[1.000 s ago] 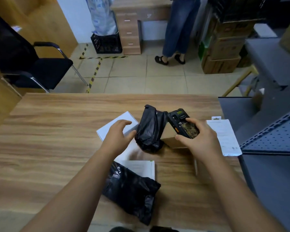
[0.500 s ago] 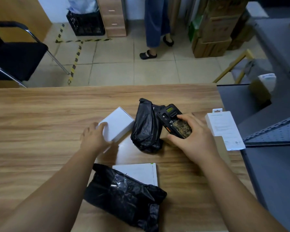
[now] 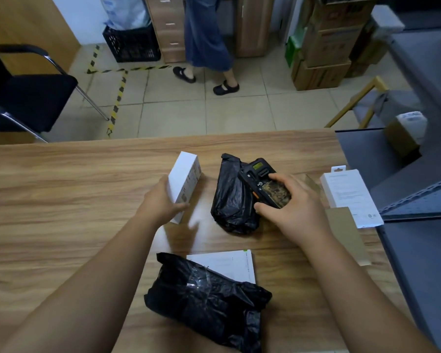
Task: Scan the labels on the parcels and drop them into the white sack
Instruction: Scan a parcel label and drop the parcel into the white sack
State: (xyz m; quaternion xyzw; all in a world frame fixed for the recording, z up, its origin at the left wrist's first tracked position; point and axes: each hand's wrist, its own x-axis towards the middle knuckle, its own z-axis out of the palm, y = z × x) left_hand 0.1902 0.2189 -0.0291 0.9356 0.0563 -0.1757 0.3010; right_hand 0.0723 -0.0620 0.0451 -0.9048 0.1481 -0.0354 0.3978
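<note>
Nearest on the tabletop [image 3: 49, 200] lies a black bag [image 3: 204, 301] over a flat white packet [image 3: 227, 261]. Beyond, the left hand [image 3: 161, 202] grips a tilted white box [image 3: 185, 184], while the right hand [image 3: 290, 207] holds the scanner [image 3: 262, 182] against another bag [image 3: 232, 197]. Held by one end, the box could slip; no white sack shows.

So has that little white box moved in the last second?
Yes. The left hand has tipped the white box up on edge, farther left of the black bag, which lies where it was.
</note>
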